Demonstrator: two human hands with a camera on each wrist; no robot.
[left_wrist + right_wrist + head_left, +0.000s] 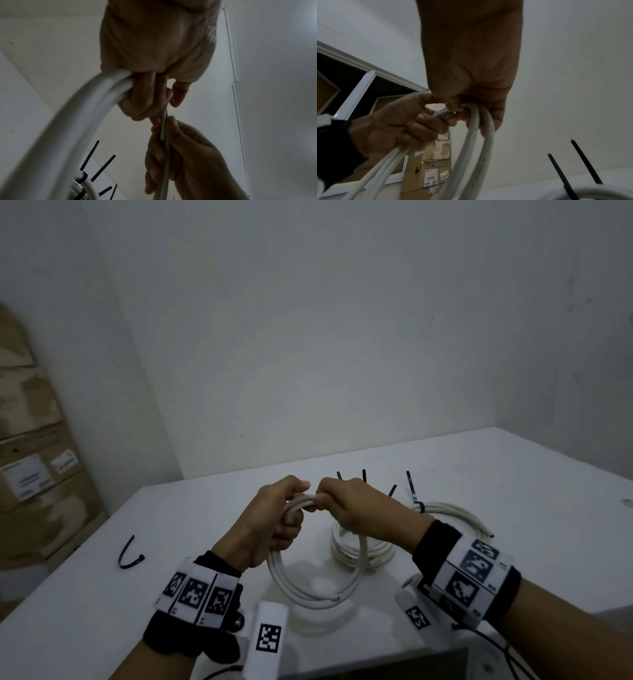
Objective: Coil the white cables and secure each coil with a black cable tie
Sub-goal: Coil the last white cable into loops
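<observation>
Both hands hold a white cable coil [310,587] up over the white table [513,481]. My left hand [277,518] grips the top of the loops from the left; my right hand [346,501] grips them right beside it, fingers curled round the strands. The coil hangs down toward me, its loose end [337,598] at the bottom. In the left wrist view the thick strands [82,111] leave my left fist [149,86]. In the right wrist view two strands [481,142] drop from my right fist [471,97]. A loose black cable tie [129,553] lies bent at the left.
Two coiled white cables lie behind the hands, one [363,549] at centre and one [455,515] to the right with a black tie [414,491] round it. More black tie ends [363,475] stick up behind my right hand. Cardboard boxes [30,467] stand at the left wall.
</observation>
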